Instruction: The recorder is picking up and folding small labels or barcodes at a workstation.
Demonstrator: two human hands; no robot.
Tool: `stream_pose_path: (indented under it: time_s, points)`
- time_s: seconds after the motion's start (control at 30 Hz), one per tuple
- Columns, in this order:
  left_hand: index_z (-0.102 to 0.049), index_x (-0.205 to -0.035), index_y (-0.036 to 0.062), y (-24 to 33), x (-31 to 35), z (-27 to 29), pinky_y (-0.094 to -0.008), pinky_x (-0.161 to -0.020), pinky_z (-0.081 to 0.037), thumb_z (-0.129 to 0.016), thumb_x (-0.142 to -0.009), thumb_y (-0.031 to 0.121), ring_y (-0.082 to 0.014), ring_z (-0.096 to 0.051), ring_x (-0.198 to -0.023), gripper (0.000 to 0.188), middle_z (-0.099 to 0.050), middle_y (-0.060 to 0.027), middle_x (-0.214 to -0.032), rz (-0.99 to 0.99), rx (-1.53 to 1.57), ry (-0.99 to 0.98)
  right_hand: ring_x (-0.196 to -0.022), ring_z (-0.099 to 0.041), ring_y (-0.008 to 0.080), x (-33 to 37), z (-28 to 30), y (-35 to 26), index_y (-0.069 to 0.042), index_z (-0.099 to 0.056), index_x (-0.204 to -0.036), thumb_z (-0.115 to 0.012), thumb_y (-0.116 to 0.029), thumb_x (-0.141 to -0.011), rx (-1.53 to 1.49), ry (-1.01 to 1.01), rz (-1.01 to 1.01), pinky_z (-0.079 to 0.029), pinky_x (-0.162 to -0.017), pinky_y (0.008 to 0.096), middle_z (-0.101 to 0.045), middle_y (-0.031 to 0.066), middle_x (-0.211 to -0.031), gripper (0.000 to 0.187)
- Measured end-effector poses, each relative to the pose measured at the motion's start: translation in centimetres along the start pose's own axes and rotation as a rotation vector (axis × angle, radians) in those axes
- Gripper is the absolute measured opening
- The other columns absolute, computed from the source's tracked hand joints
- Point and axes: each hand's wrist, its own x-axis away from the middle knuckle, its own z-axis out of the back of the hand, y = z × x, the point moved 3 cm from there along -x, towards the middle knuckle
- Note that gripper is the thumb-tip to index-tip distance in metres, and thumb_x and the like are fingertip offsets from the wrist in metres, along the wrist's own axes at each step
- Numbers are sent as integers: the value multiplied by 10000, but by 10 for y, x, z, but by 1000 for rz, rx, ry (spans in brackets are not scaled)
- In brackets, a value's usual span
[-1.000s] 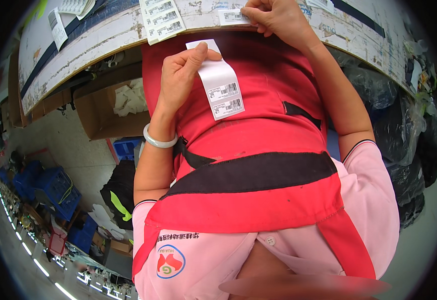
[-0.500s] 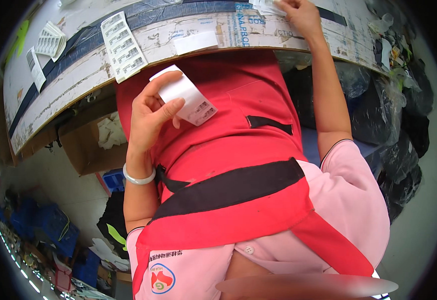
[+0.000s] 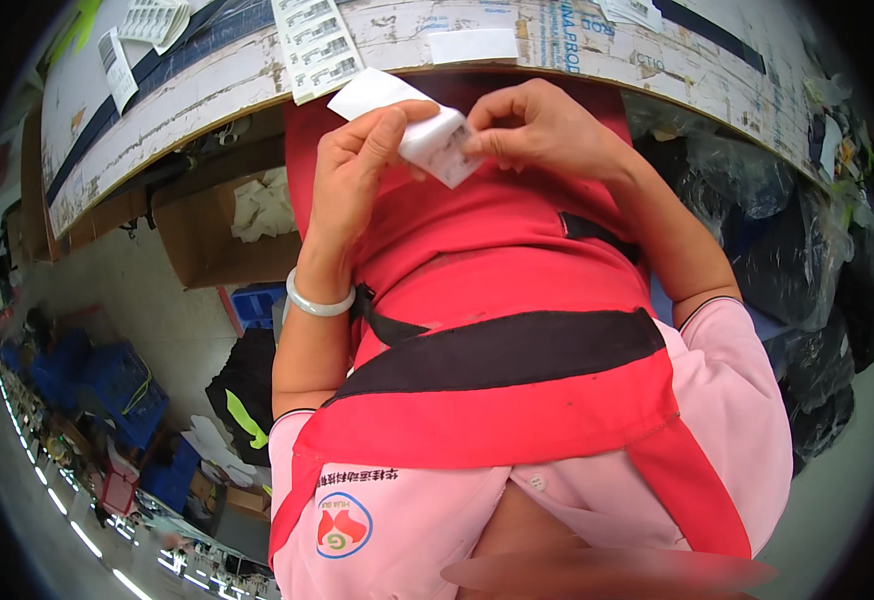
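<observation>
A white strip of printed labels is bent over in front of my red apron, just off the table's near edge. My left hand grips it between thumb and fingers, and the printed end hangs toward the lower right. With thumb and forefinger pressed together, my right hand pinches at the right edge of the strip's printed end. Whether it has hold of a single label there is too small to tell. Beyond my left hand, a long sheet of printed labels lies on the table, reaching its edge.
On the worn white table lie a blank white paper slip, more label strips at far left, and papers at far right. Below the table are an open cardboard box and plastic-wrapped black bundles.
My right hand has come back from the papers at the far right of the table to the label strip. My left hand has raised the strip slightly, and the view has shifted.
</observation>
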Motion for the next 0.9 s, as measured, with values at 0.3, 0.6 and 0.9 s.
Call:
stream_pose_path:
  time_s: [0.3, 0.6, 0.9]
  points:
    - [-712, -1037, -43, -5, 3, 6, -194, -620, -487, -717, -866, 72, -70, -612, -710, 206, -701, -41, -845, -58, -184, 7, -814, -596, 74, -8, -8, -6, -1, -652, -980, -671, -118, -909, -31, 454, 331, -489, -742, 214, -636, 6, -874, 138]
    - [-711, -950, -50, -16, -2, 13, -249, -610, -511, -639, -952, 246, -128, -629, -662, 305, -676, -72, -771, -9, -27, -133, -731, -593, 58, -8, 11, -6, -18, -661, -998, -634, -120, -934, -83, 352, 196, -485, -655, 199, -626, -8, -819, 123]
    - [-740, -914, -28, -9, -6, 10, -239, -710, -482, -589, -981, 314, -97, -619, -783, 380, -715, -69, -859, -78, -253, -45, -584, -573, 66, -22, 61, -4, -6, -653, -909, -644, -150, -917, -168, 497, -11, -472, -514, 192, -620, 12, -698, 144]
